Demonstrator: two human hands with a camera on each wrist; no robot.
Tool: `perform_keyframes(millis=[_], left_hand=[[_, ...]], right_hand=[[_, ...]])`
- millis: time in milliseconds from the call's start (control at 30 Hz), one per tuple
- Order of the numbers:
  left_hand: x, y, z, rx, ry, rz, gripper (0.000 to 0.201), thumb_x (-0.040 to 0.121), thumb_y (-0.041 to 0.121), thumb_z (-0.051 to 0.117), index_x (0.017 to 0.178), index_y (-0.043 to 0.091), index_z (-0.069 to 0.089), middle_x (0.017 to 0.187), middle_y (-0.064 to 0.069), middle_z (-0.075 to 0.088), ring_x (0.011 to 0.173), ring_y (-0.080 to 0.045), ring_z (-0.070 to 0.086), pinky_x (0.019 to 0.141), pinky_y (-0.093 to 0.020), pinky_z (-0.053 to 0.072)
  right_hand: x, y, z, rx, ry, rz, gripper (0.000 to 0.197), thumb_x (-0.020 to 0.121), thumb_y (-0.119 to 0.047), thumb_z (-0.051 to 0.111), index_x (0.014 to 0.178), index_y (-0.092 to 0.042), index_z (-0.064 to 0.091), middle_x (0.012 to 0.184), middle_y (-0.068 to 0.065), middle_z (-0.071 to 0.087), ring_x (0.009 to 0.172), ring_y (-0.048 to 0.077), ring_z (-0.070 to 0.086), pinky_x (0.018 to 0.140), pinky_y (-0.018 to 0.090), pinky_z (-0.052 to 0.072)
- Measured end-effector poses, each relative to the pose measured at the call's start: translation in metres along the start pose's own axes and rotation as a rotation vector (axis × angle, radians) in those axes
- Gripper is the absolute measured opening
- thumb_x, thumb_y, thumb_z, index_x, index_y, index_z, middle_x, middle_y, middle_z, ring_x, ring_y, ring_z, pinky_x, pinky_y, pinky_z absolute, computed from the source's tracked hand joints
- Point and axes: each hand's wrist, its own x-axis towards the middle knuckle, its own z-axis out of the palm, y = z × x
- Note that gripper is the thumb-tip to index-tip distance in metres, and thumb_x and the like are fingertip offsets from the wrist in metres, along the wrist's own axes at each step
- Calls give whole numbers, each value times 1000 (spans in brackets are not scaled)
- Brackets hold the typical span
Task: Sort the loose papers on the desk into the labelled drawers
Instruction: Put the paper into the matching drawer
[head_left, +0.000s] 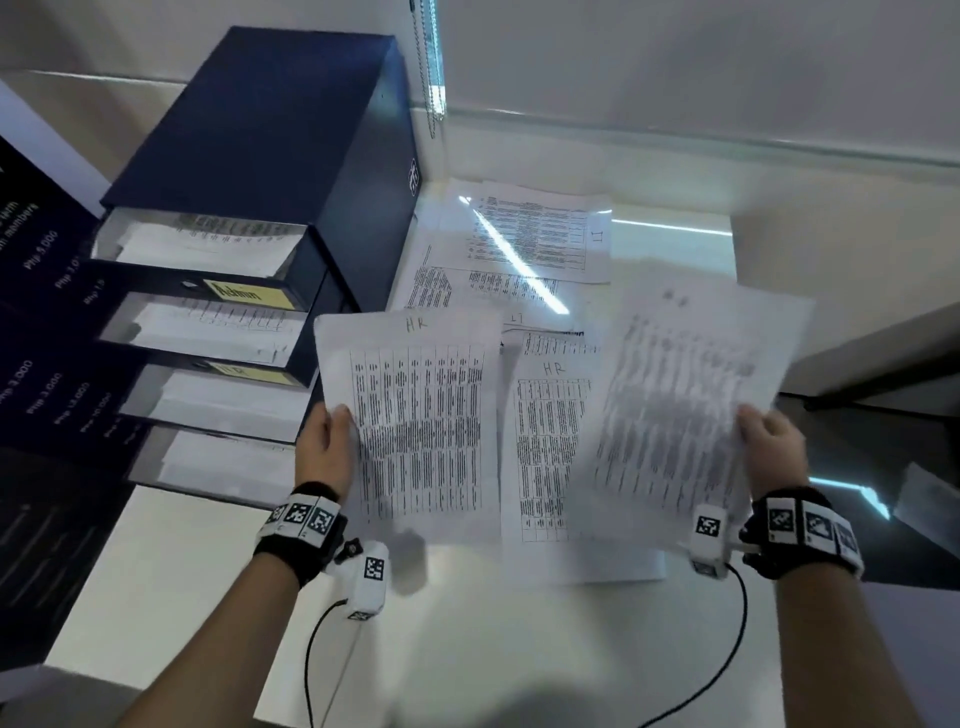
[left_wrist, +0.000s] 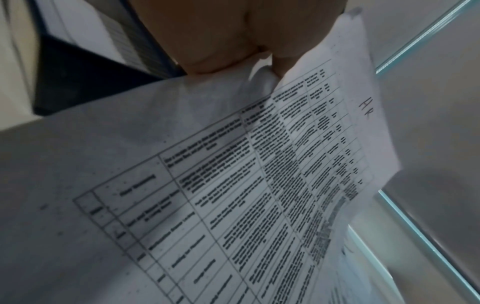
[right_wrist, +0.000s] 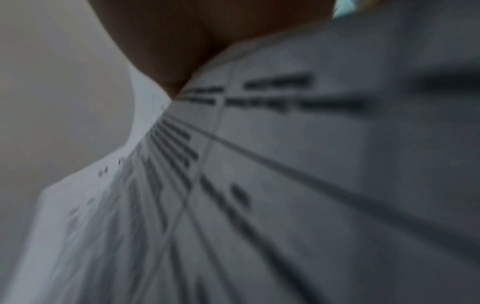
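My left hand (head_left: 332, 441) pinches the left edge of a printed sheet marked "HR" (head_left: 421, 426), held above the desk; the left wrist view shows the same HR sheet (left_wrist: 259, 185) under my thumb. My right hand (head_left: 769, 441) grips the right edge of a second, blurred printed sheet (head_left: 680, 410), which fills the right wrist view as the blurred sheet (right_wrist: 285, 185). Another "HR" sheet (head_left: 545, 452) lies flat on the desk between them. More loose papers (head_left: 519, 244) lie behind. The dark blue drawer unit (head_left: 270, 156) stands at left with several open drawers holding papers; yellow labels read "Admin" (head_left: 244, 293) and "HR" (head_left: 244, 371).
The white desk (head_left: 234, 597) has a glossy top with bright light reflections. A bead chain (head_left: 431, 67) hangs by the wall behind the drawer unit. A dark printed board (head_left: 41, 338) stands at far left. The desk's right edge drops to a dark floor (head_left: 883, 467).
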Motion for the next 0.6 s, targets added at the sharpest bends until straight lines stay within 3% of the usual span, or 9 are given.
perform_keyframes(millis=[100, 167, 300, 367, 433, 500, 567, 600], left_hand=[[6, 20, -5, -39, 16, 59, 21, 103, 17, 43, 104, 3, 58, 92, -4, 57, 87, -14, 47, 74, -22, 39], [11, 28, -10, -55, 34, 79, 19, 103, 17, 43, 100, 6, 58, 84, 2, 55, 83, -12, 47, 77, -24, 37], [12, 44, -7, -178, 56, 55, 16, 103, 17, 44, 101, 9, 58, 81, 10, 57, 71, 6, 51, 69, -12, 42], [10, 49, 5, -182, 25, 17, 21, 103, 17, 45, 104, 2, 59, 84, 5, 60, 73, 1, 53, 65, -10, 42], [8, 49, 26, -51, -70, -27, 34, 103, 19, 45, 118, -9, 55, 105, -9, 64, 96, -16, 60, 78, -17, 44], [3, 41, 55, 96, -194, -117, 49, 103, 24, 44, 140, -8, 41, 142, -18, 49, 131, -29, 46, 104, -26, 34], [-6, 30, 86, 192, -302, -174, 53, 103, 28, 43, 147, 0, 35, 154, -16, 35, 141, -28, 35, 111, -28, 27], [-10, 23, 101, 221, -340, -191, 53, 103, 29, 43, 147, 1, 35, 154, -15, 35, 142, -27, 35, 113, -28, 26]], right_hand=[[-6, 20, 26, -186, -213, 17, 22, 98, -22, 55, 88, -6, 65, 80, 13, 57, 79, 22, 51, 69, 30, 36], [-14, 30, 44, -284, -281, 17, 20, 98, -25, 54, 92, -11, 66, 81, 11, 60, 81, 25, 55, 70, 29, 36], [-28, 31, 70, -341, -252, -1, 23, 94, -15, 57, 84, 4, 66, 74, 18, 62, 79, 36, 65, 51, 22, 35], [-34, 26, 78, -336, -278, 9, 22, 93, -16, 59, 99, 2, 69, 87, 17, 68, 77, 28, 61, 58, 21, 37], [-38, 24, 84, -340, -326, 8, 23, 94, -19, 59, 108, -4, 69, 98, 14, 70, 81, 22, 57, 71, 22, 39], [-41, 23, 87, -316, -335, 9, 24, 96, -23, 57, 110, -5, 66, 99, 12, 68, 88, 25, 60, 73, 25, 39], [-43, 21, 87, -266, -314, 34, 32, 99, -30, 53, 113, -3, 62, 101, 14, 65, 102, 33, 62, 76, 31, 42], [-43, 20, 87, -223, -303, 73, 39, 99, -35, 51, 121, -3, 59, 110, 17, 65, 110, 34, 59, 85, 34, 43]])
